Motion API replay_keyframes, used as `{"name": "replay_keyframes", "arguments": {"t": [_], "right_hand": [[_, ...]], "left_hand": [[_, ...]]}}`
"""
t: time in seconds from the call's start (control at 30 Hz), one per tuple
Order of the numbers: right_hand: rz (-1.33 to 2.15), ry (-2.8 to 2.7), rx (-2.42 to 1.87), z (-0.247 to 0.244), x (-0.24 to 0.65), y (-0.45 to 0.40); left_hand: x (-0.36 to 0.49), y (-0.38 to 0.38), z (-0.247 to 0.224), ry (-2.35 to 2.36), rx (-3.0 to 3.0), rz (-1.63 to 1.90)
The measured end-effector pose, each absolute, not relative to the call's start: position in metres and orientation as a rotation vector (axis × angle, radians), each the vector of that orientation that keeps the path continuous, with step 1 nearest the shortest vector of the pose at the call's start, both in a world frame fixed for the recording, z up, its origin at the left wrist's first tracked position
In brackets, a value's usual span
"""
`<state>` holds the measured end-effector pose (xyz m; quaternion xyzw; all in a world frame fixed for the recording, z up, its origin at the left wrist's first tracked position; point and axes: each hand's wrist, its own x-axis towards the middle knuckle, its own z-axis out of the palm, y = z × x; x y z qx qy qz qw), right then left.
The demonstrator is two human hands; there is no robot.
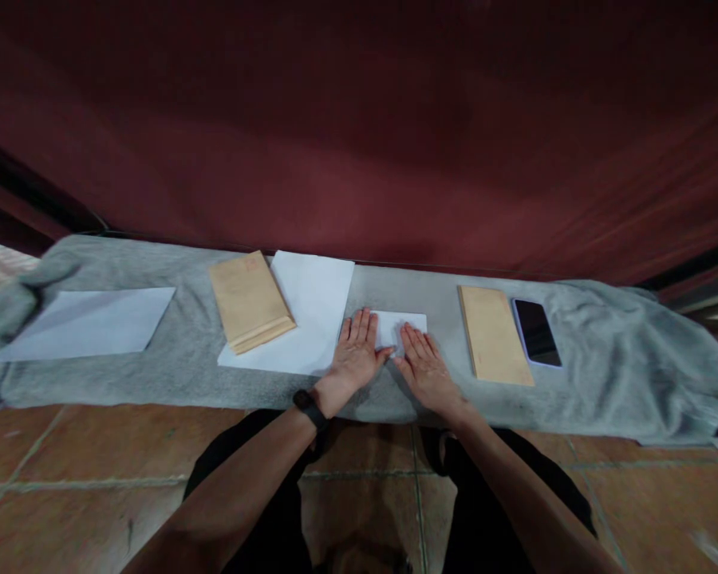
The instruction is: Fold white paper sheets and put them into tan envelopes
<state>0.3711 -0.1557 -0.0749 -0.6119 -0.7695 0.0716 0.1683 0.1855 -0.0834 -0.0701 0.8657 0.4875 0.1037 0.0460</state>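
Note:
A small white folded paper [395, 322] lies on the grey cloth [419, 279] in the middle. My left hand [357, 351] rests flat over its left side, fingers stretched out. On its right side lies my right hand [424, 368], with the fingers extended and the palm down. Both thumbs point inward near the paper's lower edge, and part of the paper is hidden under the hands. Left of my left hand, large white sheets [320, 295] lie partly under a stack of brown envelopes [248, 299].
Another brown envelope stack [495, 335] lies at the right, beside a phone [537, 332] with a purple edge. One more white sheet [96, 323] is at the far left. A dark red upright surface [359, 159] rises behind the cloth. Tiled floor [113, 446] shows in front.

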Motion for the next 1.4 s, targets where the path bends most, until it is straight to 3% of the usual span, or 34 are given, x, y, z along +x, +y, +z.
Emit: {"name": "replay_keyframes", "arguments": {"t": [0.9, 1.23, 1.4], "right_hand": [[-0.236, -1.749, -2.119, -0.102, 0.359, -0.160], [-0.251, -1.734, -2.261, -0.099, 0.354, -0.156], [-0.202, -1.747, -2.334, -0.095, 0.354, -0.154]], "left_hand": [[0.187, -0.088, -0.070, 1.511, 2.648, 0.334], [0.189, -0.093, -0.066, 1.558, 2.661, 0.321], [0.193, -0.101, -0.062, 1.213, 2.814, 0.403]]}}
